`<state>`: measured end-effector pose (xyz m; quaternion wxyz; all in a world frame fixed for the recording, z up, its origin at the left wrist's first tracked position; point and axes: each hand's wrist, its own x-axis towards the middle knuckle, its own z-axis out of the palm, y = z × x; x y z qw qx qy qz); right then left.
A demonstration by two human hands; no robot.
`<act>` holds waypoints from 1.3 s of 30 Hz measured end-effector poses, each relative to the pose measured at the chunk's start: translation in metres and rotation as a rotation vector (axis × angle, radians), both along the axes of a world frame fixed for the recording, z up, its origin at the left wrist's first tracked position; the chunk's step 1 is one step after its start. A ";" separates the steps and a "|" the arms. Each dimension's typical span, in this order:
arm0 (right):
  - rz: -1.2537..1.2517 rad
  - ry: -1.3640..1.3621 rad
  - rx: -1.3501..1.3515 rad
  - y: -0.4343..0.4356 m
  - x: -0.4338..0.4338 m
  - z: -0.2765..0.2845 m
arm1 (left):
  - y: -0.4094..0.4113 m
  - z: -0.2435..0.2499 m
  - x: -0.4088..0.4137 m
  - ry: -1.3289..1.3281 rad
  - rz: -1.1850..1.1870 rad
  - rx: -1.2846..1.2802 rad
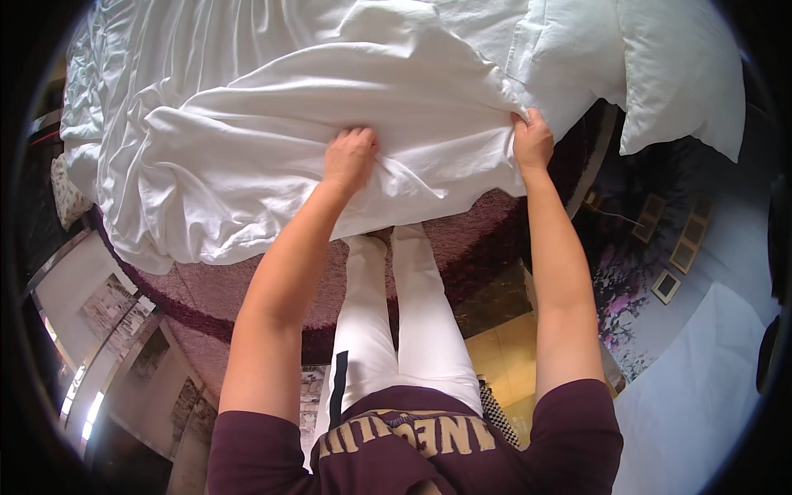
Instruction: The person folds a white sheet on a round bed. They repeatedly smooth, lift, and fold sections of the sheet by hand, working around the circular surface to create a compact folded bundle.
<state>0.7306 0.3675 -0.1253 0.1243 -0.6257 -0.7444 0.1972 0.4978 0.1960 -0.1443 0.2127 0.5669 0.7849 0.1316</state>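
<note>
A rumpled white duvet or sheet (278, 117) spreads over the bed before me, and its near side hangs down towards my feet. With curled fingers my left hand (351, 158) grips a bunch of the cloth near its middle, where creases run off to the right. At the cloth's right edge my right hand (533, 141) pinches the hem between thumb and fingers, and the edge is drawn up there. White pillows, one nearer the middle (575, 46) and one farther right (677, 80), lie at the bed's right end. My left fingertips are partly hidden.
A burgundy rug (297, 291) lies under my feet, beside a yellowish tiled floor (504, 349). On the right a floral wall mural (619, 309) carries switch plates (690, 232). A patterned cushion (69, 192) sits by the bed's left end, near cabinets with picture panels (111, 303).
</note>
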 end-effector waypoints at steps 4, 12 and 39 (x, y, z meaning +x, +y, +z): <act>0.054 -0.062 -0.043 0.007 -0.006 0.002 | -0.005 0.017 -0.008 -0.008 -0.085 0.029; 0.547 0.273 0.379 0.008 -0.088 0.020 | 0.027 0.032 -0.016 0.200 -0.045 0.285; 0.946 -0.038 0.388 -0.020 -0.203 -0.008 | 0.017 0.009 -0.128 0.484 0.245 0.325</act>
